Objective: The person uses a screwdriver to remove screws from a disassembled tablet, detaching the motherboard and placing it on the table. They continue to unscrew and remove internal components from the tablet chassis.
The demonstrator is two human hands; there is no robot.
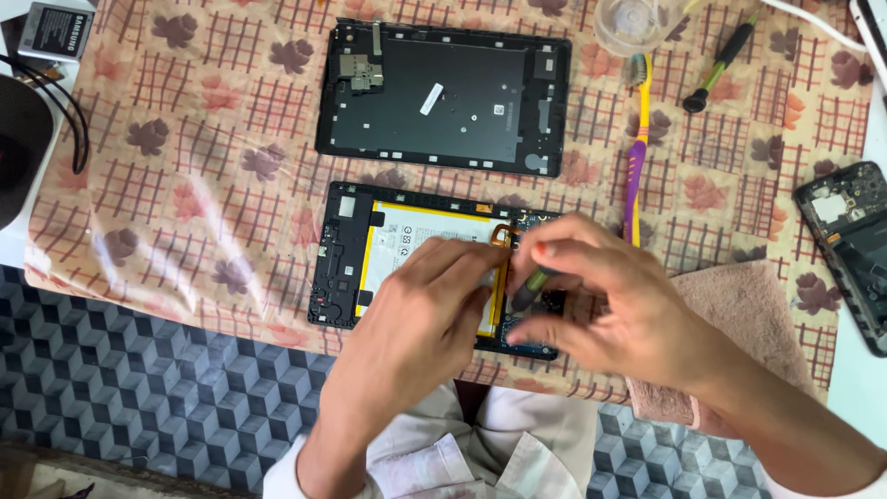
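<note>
Fingers (545,251) of right hand (614,310) pinching a green-handled tool (529,288); left hand (420,314) pressing flat on opened tablet (344,254), white yellow-edged battery (407,240) exposed, lying at counter's (185,199) near edge. Small white label on detached back cover (443,97).

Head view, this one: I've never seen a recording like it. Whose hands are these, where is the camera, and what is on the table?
There is only one picture, taken by a camera worn on the person's head and looking down at their own two bare hands. No machine is involved.

The left hand rests on an opened tablet, its back removed so the pale battery shows. The right hand pinches a small green-tipped tool over the tablet's right side.

They work on a leaf-patterned cloth. Above lies the tablet's black back cover. To the right are a yellow and purple toothbrush, a green-handled screwdriver, a clear cup and an opened phone. A pink towel lies under the right wrist.
</note>
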